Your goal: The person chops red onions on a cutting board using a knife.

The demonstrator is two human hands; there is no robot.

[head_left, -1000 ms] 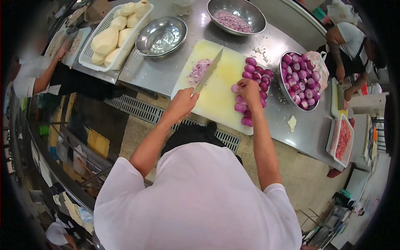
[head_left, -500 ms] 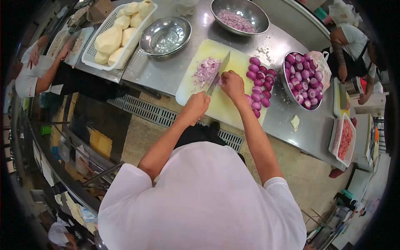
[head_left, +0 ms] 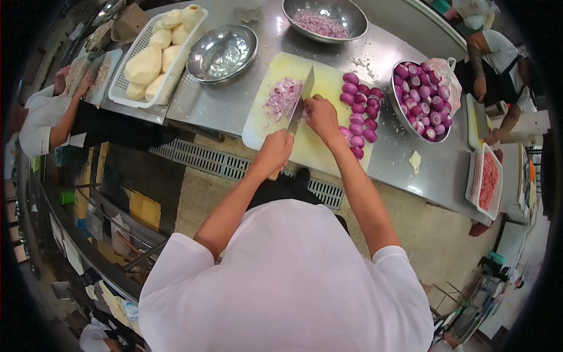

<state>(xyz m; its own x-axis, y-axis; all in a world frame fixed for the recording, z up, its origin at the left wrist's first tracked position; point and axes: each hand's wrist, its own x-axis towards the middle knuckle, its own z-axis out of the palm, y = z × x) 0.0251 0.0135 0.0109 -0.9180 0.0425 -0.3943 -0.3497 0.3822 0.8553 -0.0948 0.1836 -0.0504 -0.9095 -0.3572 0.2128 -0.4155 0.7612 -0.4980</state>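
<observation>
My left hand [head_left: 275, 151] is closed round the handle of a large knife [head_left: 300, 102], whose blade points away from me over the cutting board [head_left: 270, 132]. Just right of the blade, my right hand [head_left: 320, 117] pinches an onion piece, mostly hidden by the fingers. Chopped onion [head_left: 284, 97] lies on the board left of the blade. Several peeled purple onions [head_left: 356, 117] sit in rows along the board's right side, beyond my right hand.
Behind the board stands a metal bowl [head_left: 358, 24] of chopped onion. An onion-filled bowl [head_left: 400, 108] is at right, an empty bowl [head_left: 205, 61] and a white basket [head_left: 117, 88] of peeled vegetables at left. Co-workers' hands [head_left: 84, 87] show left, another person [head_left: 498, 53] right.
My right hand has moved left from the onion rows to the blade, with an onion piece in its fingers. The knife stays in my left hand, which has shifted slightly right.
</observation>
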